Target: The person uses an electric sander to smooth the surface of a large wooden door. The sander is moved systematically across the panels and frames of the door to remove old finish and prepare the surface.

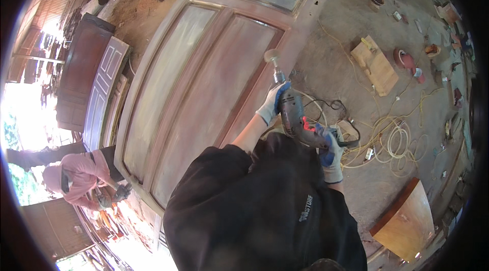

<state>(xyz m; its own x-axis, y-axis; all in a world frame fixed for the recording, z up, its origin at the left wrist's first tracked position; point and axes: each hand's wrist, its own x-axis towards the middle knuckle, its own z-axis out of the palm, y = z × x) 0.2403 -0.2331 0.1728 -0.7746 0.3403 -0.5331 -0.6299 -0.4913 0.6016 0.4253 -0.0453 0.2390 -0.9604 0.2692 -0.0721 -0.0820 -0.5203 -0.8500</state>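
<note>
A grey power drill [292, 113] with a red trigger spans both my hands. My left hand [273, 103], in a white and blue work glove, wraps round its front part behind the chuck. At the rear, my right hand [331, 154], gloved the same way, closes round the handle. A small round pale sanding or buffing head [271, 56] is fixed in the chuck. It lies over the right edge of a large panelled wooden door [204, 103]; whether it touches the wood I cannot tell. The door's surface is reddish brown with pale, dusty patches.
Coiled pale hose and cables [400, 141] lie on the concrete floor to my right. Beyond are a wooden board [374, 67] and red containers [404, 59]. A curved wooden piece [405, 220] lies lower right. Doors [104, 92] lean at left, near a person in pink [84, 177].
</note>
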